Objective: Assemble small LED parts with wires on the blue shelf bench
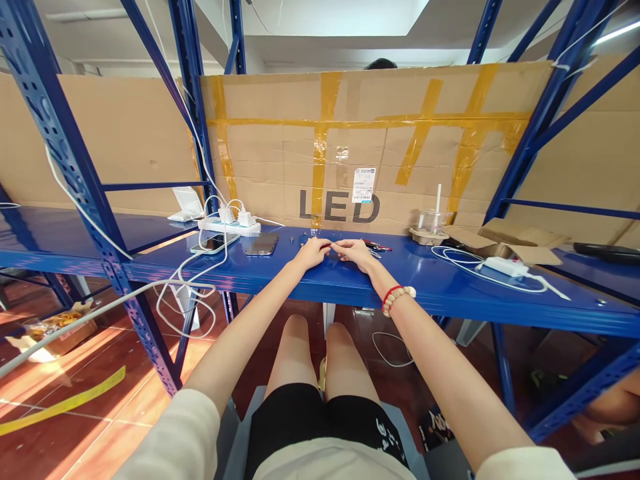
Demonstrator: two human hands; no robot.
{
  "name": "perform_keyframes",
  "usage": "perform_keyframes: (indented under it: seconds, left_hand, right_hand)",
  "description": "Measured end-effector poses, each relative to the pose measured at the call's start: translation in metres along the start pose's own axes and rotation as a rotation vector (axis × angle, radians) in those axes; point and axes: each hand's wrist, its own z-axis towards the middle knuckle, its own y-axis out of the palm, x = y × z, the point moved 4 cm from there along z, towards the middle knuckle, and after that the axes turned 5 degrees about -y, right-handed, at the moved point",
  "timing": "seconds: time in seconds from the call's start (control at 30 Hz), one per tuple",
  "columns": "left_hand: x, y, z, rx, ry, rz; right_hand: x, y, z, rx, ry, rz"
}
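Note:
My left hand and my right hand meet over the blue shelf, fingertips pinched close together. Between them shows a bit of a small, thin red piece; its kind is too small to tell, and most of it is hidden by the fingers. Just behind my right hand lie several slim pen-like items, red and dark. A few tiny loose parts are scattered on the shelf beyond my left hand. A beaded bracelet circles my right wrist.
To the left are a dark phone, another phone and a white power strip with cables. A plastic cup, a white adapter and opened cardboard sit rightward. A cardboard wall stands behind.

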Motion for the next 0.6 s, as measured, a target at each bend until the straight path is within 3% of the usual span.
perform_keyframes:
  seconds: [0.27,0.43,0.6]
  left_hand:
    - [0.0001,-0.0008,-0.0003,0.045,-0.053,-0.077]
    - [-0.0005,-0.0033,-0.0001,0.142,-0.071,-0.082]
    - [-0.0054,0.0001,0.0010,0.107,-0.071,-0.146]
  right_hand:
    - [-0.0027,0.0004,0.0003,0.031,0.082,0.082]
    - [-0.0046,0.0005,0.0006,0.026,0.086,0.124]
    - [-0.0033,0.0008,0.0003,0.005,0.082,0.106]
